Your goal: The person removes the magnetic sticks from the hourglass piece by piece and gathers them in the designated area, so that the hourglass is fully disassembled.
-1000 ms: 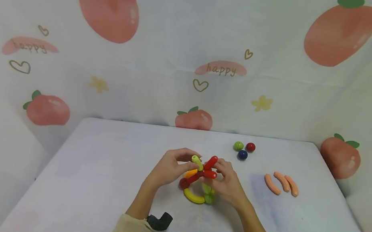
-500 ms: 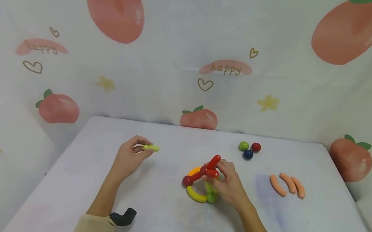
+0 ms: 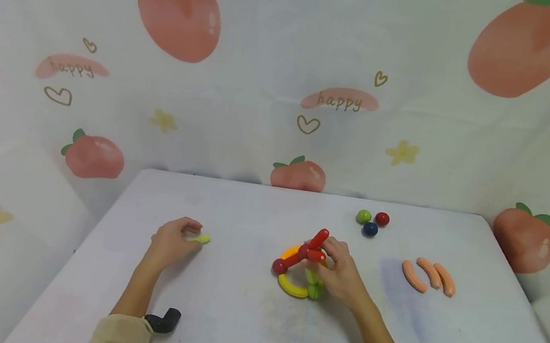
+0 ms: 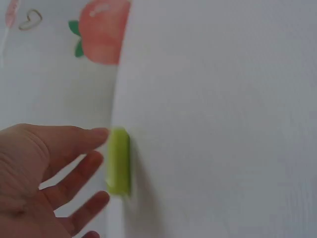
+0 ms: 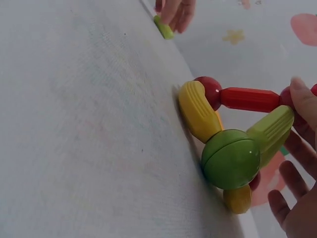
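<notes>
On the left of the table, a short light-green stick [image 3: 203, 239] lies beside my left hand [image 3: 170, 245]. In the left wrist view the thumb and fingers are spread and loose, close to the green stick [image 4: 119, 161]; whether the thumb touches its end is unclear. My right hand [image 3: 342, 272] holds a stick-and-ball toy structure [image 3: 292, 260] by its upper red ball, thumb on that ball. The right wrist view shows its red stick [image 5: 250, 99], curved yellow stick [image 5: 195, 109], green ball [image 5: 231, 158] and light-green stick [image 5: 271, 131]. Fingers hide its far side.
At the back right sit a green ball [image 3: 364, 217], a red ball [image 3: 382, 219] and a blue ball [image 3: 370, 229]. Three curved orange sticks [image 3: 428, 274] lie right of my right hand. A printed cloth [image 3: 263, 74] hangs behind the white table [image 3: 224, 319].
My left hand has carried the light-green stick away from the structure to the left and down to the table, where its fingers have loosened. My right hand stays on the structure.
</notes>
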Motion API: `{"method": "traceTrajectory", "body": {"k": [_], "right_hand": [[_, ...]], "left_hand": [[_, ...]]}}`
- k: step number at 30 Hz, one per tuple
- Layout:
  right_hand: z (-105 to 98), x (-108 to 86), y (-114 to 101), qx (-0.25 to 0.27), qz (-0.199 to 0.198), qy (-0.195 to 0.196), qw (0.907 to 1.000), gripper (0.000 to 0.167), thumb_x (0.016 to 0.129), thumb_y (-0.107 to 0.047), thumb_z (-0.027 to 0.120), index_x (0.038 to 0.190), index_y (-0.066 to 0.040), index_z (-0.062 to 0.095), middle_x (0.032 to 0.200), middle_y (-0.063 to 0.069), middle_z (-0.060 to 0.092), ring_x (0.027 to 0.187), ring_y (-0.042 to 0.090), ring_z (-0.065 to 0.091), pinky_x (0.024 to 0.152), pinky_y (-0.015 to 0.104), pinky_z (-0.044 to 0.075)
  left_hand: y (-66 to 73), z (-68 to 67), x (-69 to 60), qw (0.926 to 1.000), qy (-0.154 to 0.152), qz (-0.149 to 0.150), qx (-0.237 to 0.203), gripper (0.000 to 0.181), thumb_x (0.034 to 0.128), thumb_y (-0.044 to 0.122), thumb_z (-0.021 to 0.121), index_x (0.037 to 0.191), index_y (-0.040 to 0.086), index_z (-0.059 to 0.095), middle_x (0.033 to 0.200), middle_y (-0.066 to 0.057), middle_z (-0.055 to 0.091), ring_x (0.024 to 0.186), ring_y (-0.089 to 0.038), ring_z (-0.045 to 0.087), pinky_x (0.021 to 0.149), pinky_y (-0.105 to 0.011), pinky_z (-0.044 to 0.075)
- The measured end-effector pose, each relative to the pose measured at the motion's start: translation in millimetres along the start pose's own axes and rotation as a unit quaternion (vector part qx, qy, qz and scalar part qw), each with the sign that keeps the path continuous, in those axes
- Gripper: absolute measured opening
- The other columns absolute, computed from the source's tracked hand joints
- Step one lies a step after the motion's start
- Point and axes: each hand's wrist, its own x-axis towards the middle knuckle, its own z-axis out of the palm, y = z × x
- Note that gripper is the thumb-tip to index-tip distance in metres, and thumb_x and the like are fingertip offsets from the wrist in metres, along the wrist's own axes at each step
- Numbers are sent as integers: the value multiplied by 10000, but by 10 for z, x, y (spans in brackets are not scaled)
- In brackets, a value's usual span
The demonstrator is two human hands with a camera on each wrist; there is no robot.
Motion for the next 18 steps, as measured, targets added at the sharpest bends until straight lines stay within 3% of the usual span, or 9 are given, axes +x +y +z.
{"method": "traceTrajectory", "body": {"k": [2, 4, 8, 11, 14, 18], "right_hand": [[5, 4, -5, -28, -72, 19, 10000, 364, 881, -270, 794, 1223, -182, 705, 1159, -23, 695, 1095, 196, 489, 920, 422, 461], [4, 2, -10, -87, -95, 45, 9999, 346, 879, -271, 796, 1206, -202, 706, 1152, -32, 694, 1100, 189, 492, 920, 431, 467], [-7, -1, -4, -123, -137, 74, 9998, 331, 878, -270, 796, 1194, -234, 703, 1145, -42, 693, 1095, 180, 493, 907, 438, 471], [-17, -2, 0, -80, -143, 40, 9999, 349, 884, -258, 789, 1220, -234, 700, 1177, -31, 694, 1095, 183, 492, 908, 429, 473], [-16, -2, 3, -120, -27, -35, 9999, 363, 920, -169, 754, 1271, -225, 682, 1203, -19, 684, 1104, 181, 484, 923, 409, 485], [-8, -15, 17, -305, 95, -22, 9995, 387, 904, -22, 703, 1248, -201, 688, 1124, -26, 667, 1080, 179, 475, 902, 341, 482]], "left_hand": [[167, 16, -30, 9991, 104, 264, -318, 370, 892, 197, 751, 1245, 116, 678, 1264, -110, 719, 1291, -363, 585, 1113, -651, 336], [435, 74, -85, 9941, 213, 686, -811, 359, 894, 224, 779, 1233, 146, 690, 1251, -78, 721, 1270, -316, 603, 1116, -593, 400], [1071, 337, -240, 9727, 244, 1647, -1614, 309, 874, 278, 818, 1166, 242, 724, 1148, 43, 732, 1147, -204, 634, 1004, -475, 525], [1462, 566, -370, 9584, 88, 2158, -1864, 300, 858, 315, 830, 1143, 285, 742, 1106, 94, 723, 1097, -150, 607, 927, -378, 534], [1695, 761, -455, 9512, 209, 2605, -1638, 344, 807, 340, 867, 1128, 262, 771, 1052, 78, 726, 1040, -117, 570, 882, -338, 488], [1821, 906, -495, 9459, 722, 3087, -682, 378, 753, 408, 893, 1078, 238, 803, 970, 72, 720, 945, -102, 534, 827, -318, 437]]}}
